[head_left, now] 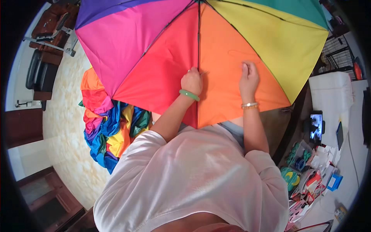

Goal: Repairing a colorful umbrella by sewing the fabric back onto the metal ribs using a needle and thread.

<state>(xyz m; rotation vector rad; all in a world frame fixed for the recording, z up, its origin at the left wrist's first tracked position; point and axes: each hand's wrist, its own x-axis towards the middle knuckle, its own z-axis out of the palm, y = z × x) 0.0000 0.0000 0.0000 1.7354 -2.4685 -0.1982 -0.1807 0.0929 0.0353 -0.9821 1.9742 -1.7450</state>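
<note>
The umbrella (218, 54) is lying opened from the centre to 12 o'clock, its ribbed underside showing and its near edge draping over the lap (234, 132), which is probably bearing some of its weight. At 12 o'clock, just above centre, the left hand (192, 82) is grasping the middle rib (198, 48) with its fingers curling around rib and cloth, seemingly for steadying the red and orange panels. At 2 o'clock the right hand (249, 80) is poising over the orange panel, its fingers bending with tips close together; whether they are pinching something fine, I cannot tell. At 9 o'clock a pile (112, 125) of similar bright cloth is lying on the floor (71, 135), apparently being kept within reach. At 3 o'clock a phone (316, 127) is glowing, perhaps being propped for viewing; at 4 o'clock a blue box (334, 181) is sitting on the bench (351, 170). Pale marks are showing on the pile's green cloth, too small for reading.
</note>
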